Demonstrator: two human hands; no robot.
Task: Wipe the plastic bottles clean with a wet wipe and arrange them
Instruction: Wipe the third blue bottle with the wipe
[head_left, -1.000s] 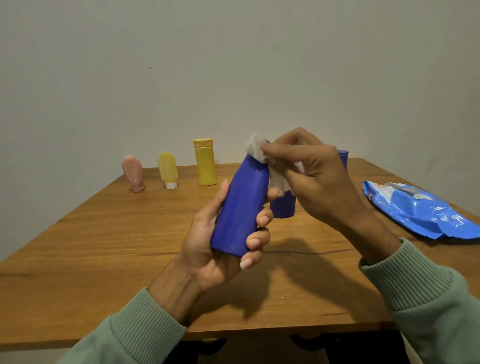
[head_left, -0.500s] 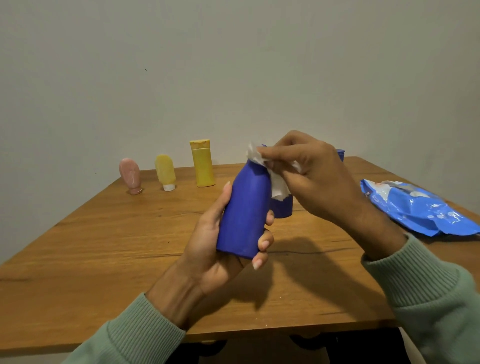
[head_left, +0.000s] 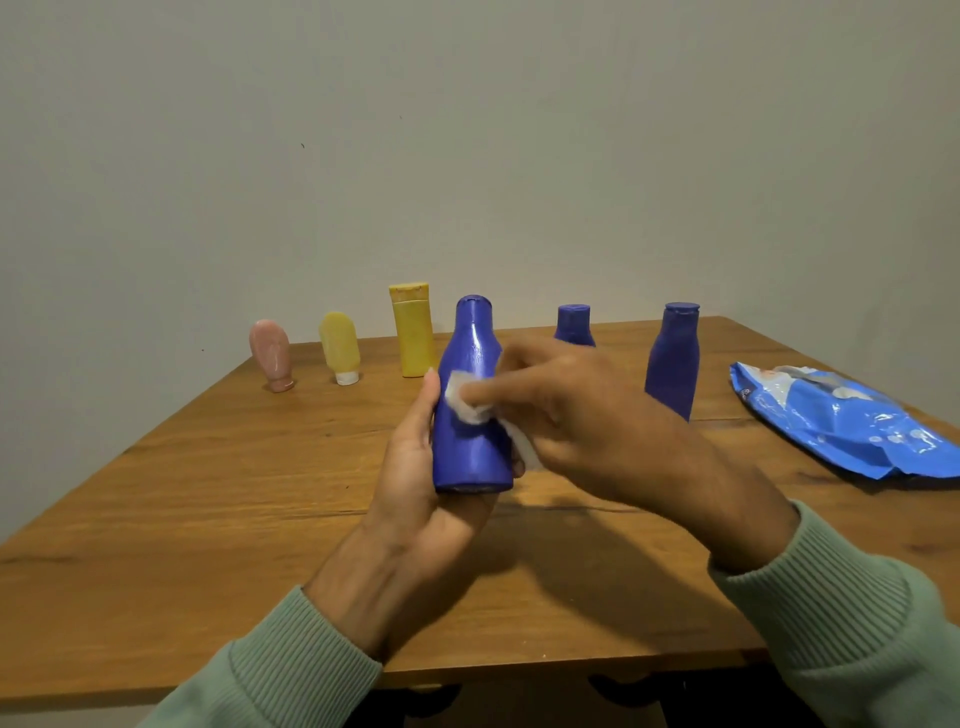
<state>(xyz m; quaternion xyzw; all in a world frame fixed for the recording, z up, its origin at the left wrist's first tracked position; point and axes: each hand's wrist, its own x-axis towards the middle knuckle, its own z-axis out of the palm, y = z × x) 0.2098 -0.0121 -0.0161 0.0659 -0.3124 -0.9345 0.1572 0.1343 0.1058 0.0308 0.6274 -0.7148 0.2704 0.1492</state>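
A wooden table (head_left: 208, 493) with warm brown, streaked grain stands against a plain, matt, pale grey wall (head_left: 467, 156). Above its middle the left hand (head_left: 415, 467) holds a blue plastic bottle (head_left: 470, 431) upright, its grip wrapped round the lower body with the thumb up the left side. The bottle is glossy, wide at the base and narrows to a flat cap.

The right hand (head_left: 582, 415) is blurred. Its grip is closed on a crumpled white wet wipe (head_left: 465, 400), pressed to the bottle's front.

Behind that bottle to the left stand three things:
- a squarish yellow bottle (head_left: 413, 332)
- a rounded yellow tube (head_left: 340, 345) on its white cap
- a pink tube (head_left: 271, 353), cap down

Behind it to the right stand a small blue bottle (head_left: 574, 325) — partly hidden by the right hand — and a tall blue bottle (head_left: 672, 358). Far to its right lies a shiny, crinkled blue wipe pack (head_left: 841, 421). Ribbed green sleeves (head_left: 291, 675) cover both forearms.
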